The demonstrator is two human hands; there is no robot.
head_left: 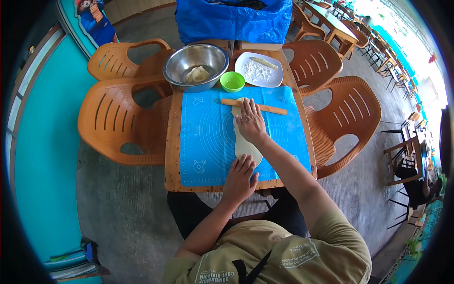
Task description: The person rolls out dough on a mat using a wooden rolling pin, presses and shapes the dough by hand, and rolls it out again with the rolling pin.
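A long, flattened strip of pale dough [241, 142] lies lengthwise on a blue silicone mat [203, 142] printed with circles and a ruler edge. Across its far end rests a wooden rolling pin [274, 110], slightly slanted. My right hand [252, 122] lies flat with fingers stretched forward, the fingertips over the pin and the palm above the dough. At the dough's near end, my left hand [240, 178] rests with its fingers extended on the surface. Neither hand is wrapped round anything. Part of the dough is hidden under both hands.
Behind the mat stand a steel bowl [172, 66] with a dough lump [197, 74], a green bowl [232, 82] and a white plate [276, 80] with flour and a dough strip. A blue bag [231, 26] sits at the far end. Orange chairs [113, 113] flank the wooden table [173, 165].
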